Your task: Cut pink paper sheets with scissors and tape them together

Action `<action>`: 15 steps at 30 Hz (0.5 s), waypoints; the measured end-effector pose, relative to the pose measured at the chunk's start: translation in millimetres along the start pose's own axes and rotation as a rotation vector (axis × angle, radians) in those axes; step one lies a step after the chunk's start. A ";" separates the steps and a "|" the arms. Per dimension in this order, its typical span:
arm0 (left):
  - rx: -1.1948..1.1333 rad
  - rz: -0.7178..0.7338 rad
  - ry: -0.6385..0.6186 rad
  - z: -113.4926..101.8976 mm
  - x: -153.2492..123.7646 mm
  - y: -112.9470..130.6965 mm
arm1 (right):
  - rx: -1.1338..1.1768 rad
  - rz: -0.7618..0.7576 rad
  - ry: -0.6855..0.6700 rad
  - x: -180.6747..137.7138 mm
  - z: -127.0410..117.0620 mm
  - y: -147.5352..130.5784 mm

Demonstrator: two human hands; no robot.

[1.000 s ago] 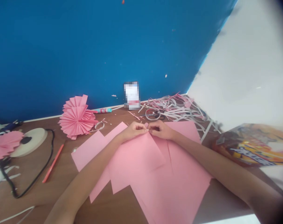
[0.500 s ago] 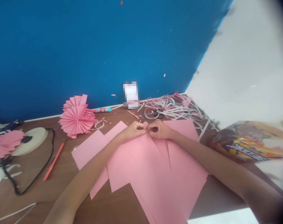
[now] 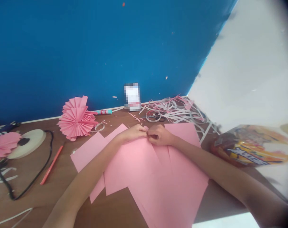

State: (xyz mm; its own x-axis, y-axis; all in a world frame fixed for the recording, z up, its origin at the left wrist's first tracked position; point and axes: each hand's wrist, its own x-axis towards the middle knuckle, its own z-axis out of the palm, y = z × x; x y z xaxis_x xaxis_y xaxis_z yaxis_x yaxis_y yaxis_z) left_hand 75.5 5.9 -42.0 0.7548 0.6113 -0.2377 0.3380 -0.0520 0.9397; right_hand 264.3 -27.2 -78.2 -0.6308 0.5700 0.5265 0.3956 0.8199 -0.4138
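Note:
Several pink paper sheets (image 3: 144,171) lie overlapped on the brown table (image 3: 63,177). My left hand (image 3: 131,133) and my right hand (image 3: 159,135) meet at the far corner of the top sheet. Both hands pinch that corner, fingers curled and pressed together, thumbs nearly touching. The folded bit of paper between the fingertips is mostly hidden.
Pink pleated paper fans (image 3: 76,118) sit at the back left, another fan (image 3: 3,145) on a tape roll (image 3: 27,142) with a black cable (image 3: 32,180). An orange pencil (image 3: 51,164), a glue stick (image 3: 104,111), paper strips (image 3: 179,110), scissors (image 3: 153,116) and a colourful bag (image 3: 248,148) lie around.
The view has drifted slightly. My hands have stayed together at the sheet's corner, the fingers working the same spot and closing a little tighter.

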 end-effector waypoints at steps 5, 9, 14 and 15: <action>0.060 -0.023 -0.060 -2.9 0.7 -0.1 | -0.063 0.004 0.010 0.2 0.0 -1.1; 0.113 -0.030 -0.120 -2.7 -7.9 0.2 | -0.078 0.147 0.124 -0.8 -7.9 7.9; 0.024 0.027 -0.060 -4.0 -16.1 0.0 | 0.086 0.316 0.208 0.1 -17.5 13.1; 0.004 0.029 -0.047 -4.6 -16.0 -1.0 | 0.131 0.320 0.183 0.6 -18.5 12.0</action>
State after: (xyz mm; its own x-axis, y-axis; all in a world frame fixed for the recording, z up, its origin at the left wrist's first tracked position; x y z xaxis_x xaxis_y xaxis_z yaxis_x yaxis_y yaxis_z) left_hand 60.5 -0.2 -38.0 0.7897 0.5721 -0.2215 0.3174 -0.0721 0.9455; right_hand 281.1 -16.0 -69.0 -0.3551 0.8053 0.4748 0.4566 0.5926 -0.6636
